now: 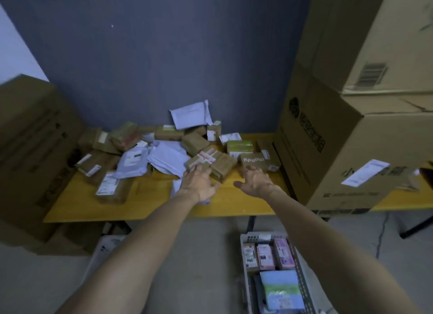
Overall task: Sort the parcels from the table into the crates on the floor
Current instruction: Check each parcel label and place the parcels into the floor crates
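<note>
A heap of brown parcels and white mailer bags (167, 157) lies on the yellow table (145, 203). Both my arms reach out over it. My left hand (199, 181) touches the near edge of a brown box with red and white tape (209, 162), fingers fairly straight. My right hand (254, 180) hovers open just in front of a small brown box with white lettering (254, 161), holding nothing. A grey crate (302, 285) on the floor at the lower right holds several parcels. Part of a white crate (103, 250) shows under the table's front edge.
Two big stacked cardboard cartons (356, 135) fill the right end of the table. Another large carton (30, 130) stands at the left, with smaller boxes below it on the floor. A blue-grey wall closes off the back. Grey floor lies between the crates.
</note>
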